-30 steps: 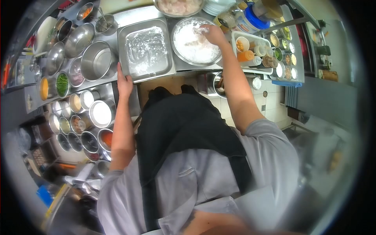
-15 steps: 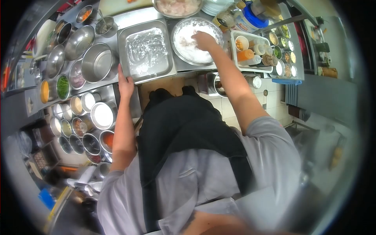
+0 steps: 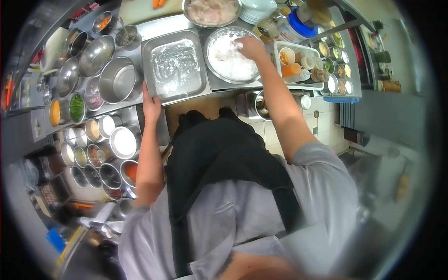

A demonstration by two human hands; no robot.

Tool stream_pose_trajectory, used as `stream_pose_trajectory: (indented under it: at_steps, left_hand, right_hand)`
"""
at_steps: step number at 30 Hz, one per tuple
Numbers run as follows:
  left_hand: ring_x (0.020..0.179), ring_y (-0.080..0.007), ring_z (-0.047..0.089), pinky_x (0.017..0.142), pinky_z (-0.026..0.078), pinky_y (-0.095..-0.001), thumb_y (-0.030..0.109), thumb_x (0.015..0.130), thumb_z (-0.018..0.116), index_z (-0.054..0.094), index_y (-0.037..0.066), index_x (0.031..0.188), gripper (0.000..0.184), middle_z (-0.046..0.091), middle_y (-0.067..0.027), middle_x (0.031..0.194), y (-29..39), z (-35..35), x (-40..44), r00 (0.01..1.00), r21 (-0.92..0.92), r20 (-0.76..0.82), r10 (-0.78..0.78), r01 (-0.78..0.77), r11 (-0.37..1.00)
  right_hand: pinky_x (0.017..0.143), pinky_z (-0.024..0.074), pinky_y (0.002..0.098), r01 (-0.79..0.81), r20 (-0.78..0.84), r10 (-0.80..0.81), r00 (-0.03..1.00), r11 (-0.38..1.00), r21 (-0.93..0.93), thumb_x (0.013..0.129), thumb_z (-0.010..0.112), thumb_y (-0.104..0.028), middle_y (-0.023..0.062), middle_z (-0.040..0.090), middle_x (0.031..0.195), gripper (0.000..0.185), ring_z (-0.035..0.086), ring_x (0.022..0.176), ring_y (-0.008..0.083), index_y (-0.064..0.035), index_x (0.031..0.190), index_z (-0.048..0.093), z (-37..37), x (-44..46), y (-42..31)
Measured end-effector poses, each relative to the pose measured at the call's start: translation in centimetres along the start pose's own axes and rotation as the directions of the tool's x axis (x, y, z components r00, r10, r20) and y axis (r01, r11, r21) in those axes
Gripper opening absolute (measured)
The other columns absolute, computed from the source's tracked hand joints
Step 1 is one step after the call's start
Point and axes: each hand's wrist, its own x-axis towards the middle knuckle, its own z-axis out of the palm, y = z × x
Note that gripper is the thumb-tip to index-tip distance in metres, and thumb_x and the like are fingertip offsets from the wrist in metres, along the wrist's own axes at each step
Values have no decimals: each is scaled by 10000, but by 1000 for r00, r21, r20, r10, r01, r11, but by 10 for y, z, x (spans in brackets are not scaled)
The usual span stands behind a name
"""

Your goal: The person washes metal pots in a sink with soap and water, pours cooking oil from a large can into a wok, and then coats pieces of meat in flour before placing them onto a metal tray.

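Note:
My left hand (image 3: pixel 151 107) is at the front left corner of a rectangular metal tray (image 3: pixel 176 95), its fingers along the outer side and the thumb near the corner. White powder is smeared over the tray's bottom. My right hand (image 3: pixel 252 48) reaches into a round metal bowl (image 3: pixel 208 69) of white powder (image 3: pixel 231 63), fingers bent down and whitened. Pale lumps show in the powder beside the fingertips; what the fingers hold is hidden. Behind this bowl stands another metal bowl with pale pink raw meat slices (image 3: pixel 212 11).
Left of the tray are an empty steel pot (image 3: pixel 118 80) and several metal bowls. Tubs of ingredients (image 3: pixel 123 142) stand lower left. A white basket of sauce bottles (image 3: pixel 298 84) sits right of the powder bowl, near a blue-lidded tub (image 3: pixel 301 23). White plates (image 3: pixel 256 10) are stacked behind.
My right hand has moved slightly right within the powder bowl. More pale lumps show in the powder. My left hand stays at the tray's corner. The view has shifted a little.

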Motion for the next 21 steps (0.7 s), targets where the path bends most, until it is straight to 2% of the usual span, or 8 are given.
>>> stream_pose_trajectory:
  at_steps: [2,4,6,8,10,13,19,21]
  left_hand:
    - [1266,-376,542,1037,423,-371,12,874,462,192,105,1580,761,445,-259,1481,1,0,-3,999,-13,9,-48,48,999]
    - [1255,-379,550,1027,430,-373,17,874,465,194,117,1581,764,454,-257,1475,-1,-1,-3,998,-7,18,-61,61,998]
    - [1244,-382,558,1017,438,-376,21,874,468,195,128,1582,767,463,-255,1469,5,-1,1,997,-7,19,-69,70,998]
    - [1354,-406,449,1095,372,-401,-8,852,432,203,27,1559,745,400,-280,1504,12,-5,-1,994,-36,44,-96,97,995]
    - [1354,-409,447,1095,373,-405,-7,851,433,201,28,1560,747,399,-280,1504,12,-5,-1,993,-27,42,-106,107,994]
    - [1358,-411,441,1096,372,-411,-4,851,437,198,29,1560,749,394,-279,1508,16,-7,-1,986,-27,63,-152,154,988]
    - [1364,-414,434,1103,370,-408,-9,851,443,193,30,1562,754,389,-282,1510,16,-5,-1,993,-29,49,-111,113,993]
    - [1366,-414,431,1106,368,-407,-14,850,444,192,30,1561,756,388,-284,1510,14,-6,-2,992,-29,50,-118,119,992]
  right_hand:
    - [993,492,427,31,20,-32,999,999,15,797,677,-105,117,692,1161,408,627,1119,297,-190,1194,712,14,-3,-7]
    - [980,500,436,259,67,-253,965,961,-93,806,639,-68,110,692,1169,408,626,1114,319,-188,1189,713,33,-7,-13]
    - [976,503,438,177,112,-167,980,980,-88,809,618,-55,122,690,1169,408,626,1106,331,-186,1184,714,35,-1,-12]
    - [972,506,440,101,163,-87,983,991,-83,813,597,-42,133,688,1169,410,626,1098,343,-184,1178,716,33,3,-11]
    - [950,517,438,-31,36,27,999,994,108,824,570,-30,154,694,1132,429,630,1075,361,-185,1202,701,27,6,-6]
    - [923,525,442,-60,-151,82,985,988,142,819,582,-33,160,705,1096,438,639,1068,349,-178,1221,683,30,8,-5]
    - [896,531,444,-10,-48,10,999,1000,7,789,598,-28,169,713,1086,448,659,1051,321,-175,1203,688,49,28,-4]
    - [904,530,433,-22,-19,24,1000,996,86,778,589,-12,170,710,1095,456,659,1051,326,-175,1189,698,31,29,-7]
